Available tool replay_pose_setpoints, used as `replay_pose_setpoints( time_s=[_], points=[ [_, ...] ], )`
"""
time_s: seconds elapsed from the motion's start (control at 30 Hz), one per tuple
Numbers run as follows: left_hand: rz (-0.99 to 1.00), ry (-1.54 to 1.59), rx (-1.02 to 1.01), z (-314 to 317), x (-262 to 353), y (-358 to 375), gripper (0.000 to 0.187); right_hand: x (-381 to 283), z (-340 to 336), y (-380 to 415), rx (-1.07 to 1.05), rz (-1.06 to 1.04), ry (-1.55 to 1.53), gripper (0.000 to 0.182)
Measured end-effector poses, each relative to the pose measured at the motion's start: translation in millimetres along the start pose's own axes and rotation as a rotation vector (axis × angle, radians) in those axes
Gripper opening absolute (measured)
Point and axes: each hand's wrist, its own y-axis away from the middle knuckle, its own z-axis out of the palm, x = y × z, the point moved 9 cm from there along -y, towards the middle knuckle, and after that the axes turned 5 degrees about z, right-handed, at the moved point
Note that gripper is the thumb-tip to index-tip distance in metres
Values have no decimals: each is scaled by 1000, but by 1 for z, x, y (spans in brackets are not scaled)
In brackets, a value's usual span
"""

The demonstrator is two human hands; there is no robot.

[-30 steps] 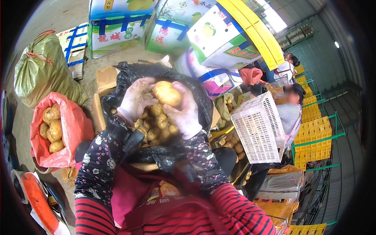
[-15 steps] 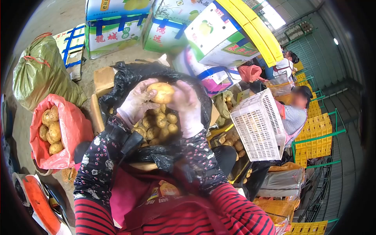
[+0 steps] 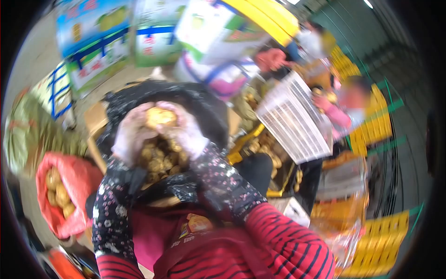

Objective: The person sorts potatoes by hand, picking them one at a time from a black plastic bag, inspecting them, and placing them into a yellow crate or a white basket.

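A large potato [image 3: 160, 118] is held between my two gloved hands, above a box lined with black plastic [image 3: 186, 95]. My left hand [image 3: 132, 132] is curled round the potato's left side. On its right side, my right hand [image 3: 183, 130] closes against it with bent fingers. Under the hands, smaller potatoes [image 3: 160, 160] fill the lined box. Motion blur softens the fingertips.
A red sack of potatoes [image 3: 86, 179] and a green sack [image 3: 28, 135] stand at the left. Printed cartons [image 3: 97, 60] are behind. At the right are a white crate [image 3: 295, 118], a yellow-edged container of potatoes [image 3: 267, 190] and a co-worker [image 3: 350, 109] holding potatoes.
My right hand has come in from beside the potato to close on it. The whole view has shifted and tilted. The co-worker's arm and potatoes now show beyond the white crate.
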Motion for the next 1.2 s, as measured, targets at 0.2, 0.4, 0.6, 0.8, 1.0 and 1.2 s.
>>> replay_pose_setpoints(
  time_s=[0.2, 0.4, 0.6, 0.8, 1.0, 1.2],
  points=[
    [-48, 16, 116, -54, -22, -12, 37, -47, -162, 59, 381, 239, -176, 34],
    [-47, 39, 166, -64, -19, -15, 35, 12, -463, 233, 747, 509, 494, 31],
    [26, -21, 328, -88, -19, -14, 13, -8, -474, 290, 1247, 524, 147, 30],
    [114, -81, 464, -85, 8, -2, 13, 12, -405, 110, 745, 352, 340, 16],
    [122, -98, 330, -69, 21, -8, 40, 83, -135, -29, -341, 531, 583, 46],
    [158, 112, 302, -63, 32, -13, 38, 266, 3, 22, -1334, 841, 1008, 66]
  ],
)
